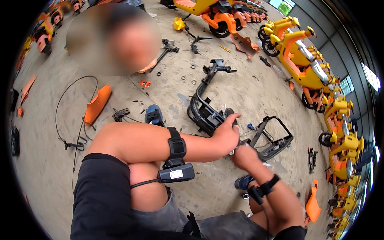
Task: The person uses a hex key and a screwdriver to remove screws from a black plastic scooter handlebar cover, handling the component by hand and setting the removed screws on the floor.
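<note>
A bare black scooter frame (203,114) lies on the floor in front of me, its seat loop (292,138) reaching out to the right. Over its middle, my left hand (227,137) is closed on a dark part of the frame, with the index finger stretched forward. A dark rounded end (229,111) sticks out beyond that hand. Right beside it, nearer to me, my right hand (245,157) is curled. A small shiny bit shows between the two hands, but what the right fingers hold is hidden. A blue round piece (251,126) lies close by.
Orange panels (98,105), a looped black cable (57,108) and several small rings (193,81) are scattered on the concrete. Another person, blurred (116,44), is at the far left. Yellow scooters (300,60) line the right side. My shoes flank the frame.
</note>
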The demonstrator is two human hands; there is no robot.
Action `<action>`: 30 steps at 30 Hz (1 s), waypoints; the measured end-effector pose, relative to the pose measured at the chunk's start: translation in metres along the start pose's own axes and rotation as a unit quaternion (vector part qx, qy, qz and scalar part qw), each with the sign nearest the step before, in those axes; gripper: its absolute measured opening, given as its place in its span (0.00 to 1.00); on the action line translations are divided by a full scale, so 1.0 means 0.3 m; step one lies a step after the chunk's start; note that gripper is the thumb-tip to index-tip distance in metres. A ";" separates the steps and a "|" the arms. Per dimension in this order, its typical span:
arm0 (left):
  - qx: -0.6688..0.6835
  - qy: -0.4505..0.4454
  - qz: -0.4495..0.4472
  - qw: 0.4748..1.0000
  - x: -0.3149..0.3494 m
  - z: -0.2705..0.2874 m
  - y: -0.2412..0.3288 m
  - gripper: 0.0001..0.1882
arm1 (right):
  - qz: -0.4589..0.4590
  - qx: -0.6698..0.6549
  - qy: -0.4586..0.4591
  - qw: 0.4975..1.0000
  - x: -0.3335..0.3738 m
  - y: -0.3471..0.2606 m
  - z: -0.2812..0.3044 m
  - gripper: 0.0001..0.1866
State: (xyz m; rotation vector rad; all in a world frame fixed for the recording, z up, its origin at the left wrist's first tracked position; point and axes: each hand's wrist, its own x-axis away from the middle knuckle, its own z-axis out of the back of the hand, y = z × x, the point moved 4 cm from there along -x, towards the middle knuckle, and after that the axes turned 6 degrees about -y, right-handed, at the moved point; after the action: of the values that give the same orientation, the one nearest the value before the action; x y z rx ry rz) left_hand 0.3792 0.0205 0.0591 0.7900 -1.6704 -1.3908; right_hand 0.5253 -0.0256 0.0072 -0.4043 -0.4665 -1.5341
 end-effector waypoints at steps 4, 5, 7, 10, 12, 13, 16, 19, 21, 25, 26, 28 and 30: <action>0.050 -0.025 -0.001 0.998 0.004 0.008 0.033 0.22 | 0.043 -0.047 -0.108 0.992 -0.204 0.077 -0.533 0.16; 0.061 -0.021 -0.001 0.998 0.008 0.021 0.035 0.23 | 0.043 -0.111 -0.122 0.985 -0.232 0.073 -0.635 0.17; 0.075 -0.011 0.003 0.997 0.015 0.051 0.035 0.23 | 0.025 -0.231 -0.147 0.961 -0.256 0.040 -0.815 0.16; 0.080 -0.027 0.040 0.996 0.028 0.078 0.030 0.24 | -0.038 -0.361 -0.167 0.917 -0.249 -0.005 -0.982 0.16; 0.082 -0.005 0.043 0.996 0.029 0.100 0.022 0.25 | -0.082 -0.381 -0.179 0.903 -0.220 -0.024 -1.015 0.16; 0.078 0.002 0.046 0.996 0.034 0.113 0.016 0.26 | -0.074 -0.408 -0.162 0.895 -0.231 -0.016 -1.079 0.16; 0.056 -0.003 0.054 0.997 0.019 0.107 -0.012 0.26 | -0.073 -0.379 -0.105 0.917 -0.223 -0.002 -1.118 0.16; 0.061 -0.031 0.060 0.996 0.008 0.095 -0.017 0.26 | -0.106 -0.400 -0.125 0.902 -0.226 -0.018 -1.110 0.17; 0.061 -0.039 0.047 0.996 0.005 0.083 -0.011 0.26 | -0.108 -0.423 -0.122 0.891 -0.239 -0.017 -1.115 0.17; 0.052 -0.040 0.065 0.996 0.013 0.083 0.001 0.26 | -0.096 -0.467 -0.082 0.875 -0.249 -0.024 -1.111 0.18; 0.054 -0.040 0.064 0.996 0.015 0.084 -0.002 0.26 | -0.102 -0.480 -0.083 0.867 -0.250 -0.022 -1.119 0.18; 0.053 -0.040 0.060 0.996 0.017 0.081 -0.007 0.26 | -0.114 -0.507 -0.086 0.850 -0.255 -0.018 -1.133 0.17; 0.048 -0.041 0.049 0.997 0.007 0.070 -0.011 0.27 | -0.127 -0.427 -0.092 0.891 -0.257 0.013 -1.135 0.17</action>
State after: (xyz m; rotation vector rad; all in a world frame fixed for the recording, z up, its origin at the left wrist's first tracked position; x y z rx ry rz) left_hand 0.3597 0.0280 0.0548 0.7036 -1.8273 -1.2990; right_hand 0.5428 -0.1393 -0.3224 -1.2168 0.0530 -1.9184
